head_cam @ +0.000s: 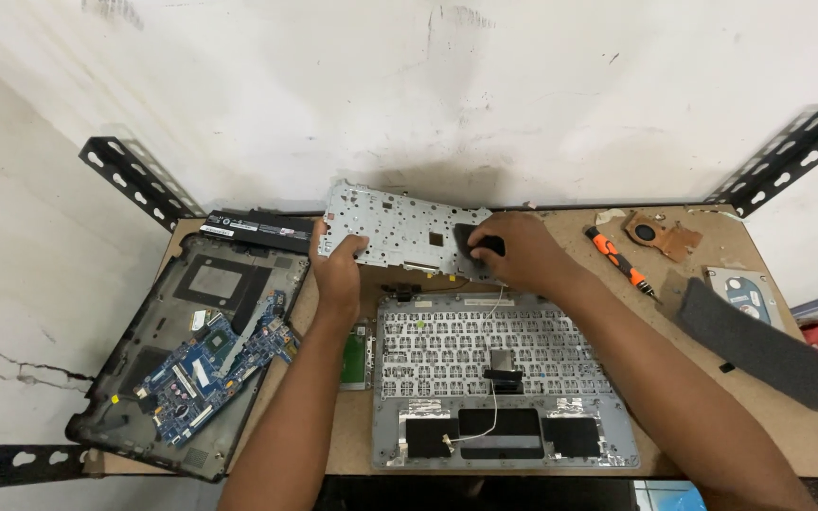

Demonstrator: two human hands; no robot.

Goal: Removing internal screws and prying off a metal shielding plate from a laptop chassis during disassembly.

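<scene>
Metal plate (400,230): thin, stiff, light, sharp-edged; I judge its edges the best hold.
Left hand (338,270): pinching plate's left edge.
Right hand (513,251): gripping right end.

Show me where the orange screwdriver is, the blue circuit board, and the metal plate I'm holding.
Orange screwdriver (620,261): head view, on its orange handle.
Blue circuit board (212,364): head view, on the board's middle, inside the black laptop shell.
Perforated metal plate (400,230): head view, on its bare centre between the two hands.
</scene>
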